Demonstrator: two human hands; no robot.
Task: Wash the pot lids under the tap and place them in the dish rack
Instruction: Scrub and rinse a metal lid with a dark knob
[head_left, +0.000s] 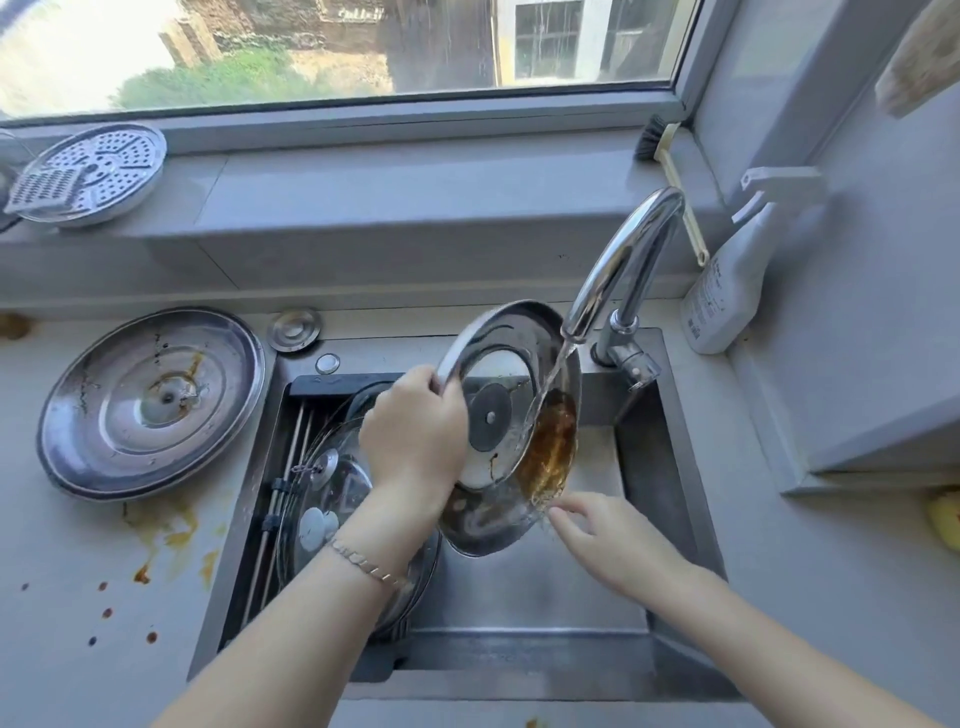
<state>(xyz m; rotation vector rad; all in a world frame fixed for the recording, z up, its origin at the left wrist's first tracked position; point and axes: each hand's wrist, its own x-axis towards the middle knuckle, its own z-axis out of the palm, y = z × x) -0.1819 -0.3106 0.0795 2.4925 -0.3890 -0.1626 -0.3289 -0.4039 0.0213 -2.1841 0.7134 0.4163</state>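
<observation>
My left hand (415, 441) grips the left rim of a steel pot lid (506, 364), holding it tilted over the sink (670, 395), underside towards me. Water from the chrome tap (618, 270) runs onto the lid's right side, where a brown stain (550, 447) spreads. My right hand (602, 540) is below the lid with fingers straight, its fingertips at the lid's lower right edge. A large dirty steel lid (150, 400) lies on the counter to the left. The dish rack (291, 467) in the sink's left half holds glass lids (327, 499), partly hidden by my left arm.
A small steel lid (294, 329) lies behind the sink. A perforated steamer plate (88, 174) sits on the windowsill, a brush (660, 150) leans at its right end. A white spray bottle (727, 291) stands right of the tap. Brown spills (171, 535) mark the left counter.
</observation>
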